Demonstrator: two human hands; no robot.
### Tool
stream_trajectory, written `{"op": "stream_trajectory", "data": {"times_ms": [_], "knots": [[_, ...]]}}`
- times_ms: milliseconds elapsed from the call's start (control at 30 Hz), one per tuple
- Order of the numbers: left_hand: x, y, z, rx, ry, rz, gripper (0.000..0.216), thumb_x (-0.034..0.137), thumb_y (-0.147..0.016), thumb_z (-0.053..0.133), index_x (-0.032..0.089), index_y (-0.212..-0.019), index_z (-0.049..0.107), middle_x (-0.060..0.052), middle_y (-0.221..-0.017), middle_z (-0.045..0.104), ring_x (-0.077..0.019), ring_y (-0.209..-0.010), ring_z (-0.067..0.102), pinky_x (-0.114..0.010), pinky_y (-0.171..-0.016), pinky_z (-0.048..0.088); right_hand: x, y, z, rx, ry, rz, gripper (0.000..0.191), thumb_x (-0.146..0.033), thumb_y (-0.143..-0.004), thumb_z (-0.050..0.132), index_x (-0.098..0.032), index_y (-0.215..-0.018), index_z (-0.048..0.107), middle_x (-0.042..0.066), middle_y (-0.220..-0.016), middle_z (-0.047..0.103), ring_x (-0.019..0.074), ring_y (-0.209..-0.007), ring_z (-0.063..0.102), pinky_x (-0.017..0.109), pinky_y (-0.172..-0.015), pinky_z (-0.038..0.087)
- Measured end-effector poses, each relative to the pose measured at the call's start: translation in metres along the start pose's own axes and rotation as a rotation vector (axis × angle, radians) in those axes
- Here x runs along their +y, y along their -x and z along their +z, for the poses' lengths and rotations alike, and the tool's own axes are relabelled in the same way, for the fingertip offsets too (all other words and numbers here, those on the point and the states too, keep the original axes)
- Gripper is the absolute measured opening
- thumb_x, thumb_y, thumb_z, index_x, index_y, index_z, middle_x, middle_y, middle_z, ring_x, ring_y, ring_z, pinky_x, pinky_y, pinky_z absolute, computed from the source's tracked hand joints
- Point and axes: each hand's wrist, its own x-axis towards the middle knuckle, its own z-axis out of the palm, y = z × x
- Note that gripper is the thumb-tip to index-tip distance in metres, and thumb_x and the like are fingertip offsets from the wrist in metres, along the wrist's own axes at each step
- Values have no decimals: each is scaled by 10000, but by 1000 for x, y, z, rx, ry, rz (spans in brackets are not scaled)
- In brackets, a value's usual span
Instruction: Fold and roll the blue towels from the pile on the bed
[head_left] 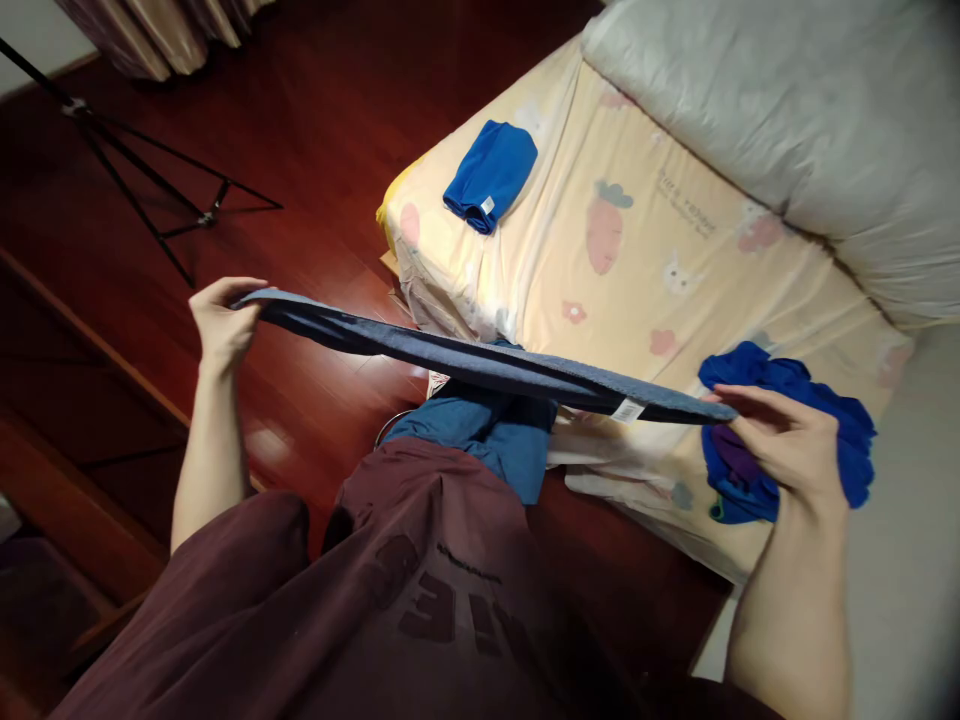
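I hold a dark blue-grey garment [465, 360] stretched flat and level between both hands, seen edge-on, with a white label near its right end. My left hand [221, 320] grips its left end over the wooden floor. My right hand [787, 445] pinches its right end above the bed's near corner. Part of the cloth hangs down in lighter blue folds [487, 430] in front of my maroon shirt.
A bed with a cream cartoon-print sheet [637, 270] and a grey duvet [787, 120] lies ahead. A folded blue garment [491, 172] rests near its far corner, a crumpled blue garment [795, 440] under my right hand. A black tripod [150, 190] stands on the red wooden floor [315, 120].
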Motion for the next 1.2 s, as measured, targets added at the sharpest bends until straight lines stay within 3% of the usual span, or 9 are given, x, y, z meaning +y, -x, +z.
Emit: {"op": "stream_trajectory", "data": {"times_ms": [100, 233, 333, 400, 600, 767, 900, 1067, 1200], "knots": [[-9, -6, -12, 106, 6, 4, 667, 773, -760, 759, 134, -946, 723, 0, -936, 766, -139, -830, 626, -422, -872, 627, 13, -7, 10, 90, 8, 18, 291, -110, -501, 1014, -207, -692, 819, 125, -812, 783, 211, -715, 758, 324, -689, 607], [-16, -14, -21, 186, 36, 9, 826, 946, -696, 655, 159, -945, 702, -1, -916, 748, -160, -855, 632, -504, -946, 619, 27, -19, 33, 130, -24, 53, 358, -292, -588, 1011, -173, -556, 675, 82, -611, 687, 142, -506, 632, 276, -527, 487], [-10, -17, -27, 222, 95, 40, 810, 955, -674, 677, 180, -911, 697, 8, -901, 743, -164, -846, 635, -537, -973, 602, 31, -25, 59, 189, -212, 3, 516, -528, -770, 889, -227, -556, 528, -8, -454, 510, 105, -386, 480, 263, -434, 375], [2, -18, -30, 234, 127, 60, 776, 941, -654, 719, 194, -864, 696, 25, -864, 736, -162, -830, 638, -547, -982, 592, 31, -27, 75, 171, -365, -69, 520, -634, -845, 789, -254, -629, 507, -16, -479, 519, 116, -414, 495, 265, -456, 414], [43, -17, -40, 207, 159, 127, 653, 847, -670, 793, 217, -830, 725, 39, -831, 739, -165, -821, 634, -542, -1003, 582, 25, -24, 96, 37, -576, -23, 479, -522, -645, 944, -205, -852, 651, 7, -699, 690, 136, -599, 652, 264, -590, 550], [60, -24, -38, 166, 161, 167, 449, 621, -752, 776, 194, -892, 761, 15, -846, 740, -171, -850, 669, -478, -995, 583, 16, -7, 102, -98, -489, 98, 441, -412, -567, 972, -176, -850, 729, -13, -674, 680, 106, -536, 590, 208, -489, 460], [64, -33, -36, 193, 155, 181, 436, 503, -718, 698, 127, -924, 779, -64, -880, 751, -194, -833, 694, -426, -954, 595, 13, 6, 106, -204, -448, 86, 433, -518, -610, 963, -205, -791, 725, -7, -706, 696, 132, -605, 631, 229, -549, 509], [77, -39, -45, 185, 15, 244, 378, 454, -715, 738, 148, -918, 827, -82, -926, 741, -228, -882, 697, -460, -1008, 586, 28, 3, 88, 4, -475, 26, 514, -613, -623, 975, -209, -761, 688, -30, -645, 604, 95, -537, 534, 211, -498, 434], [115, -44, -42, 89, -11, 284, 401, 477, -728, 798, 144, -946, 848, -71, -863, 744, -221, -813, 691, -481, -983, 606, 42, -10, 50, 204, -500, 5, 507, -584, -708, 961, -181, -745, 656, -44, -534, 510, 81, -447, 467, 229, -455, 347]]}}
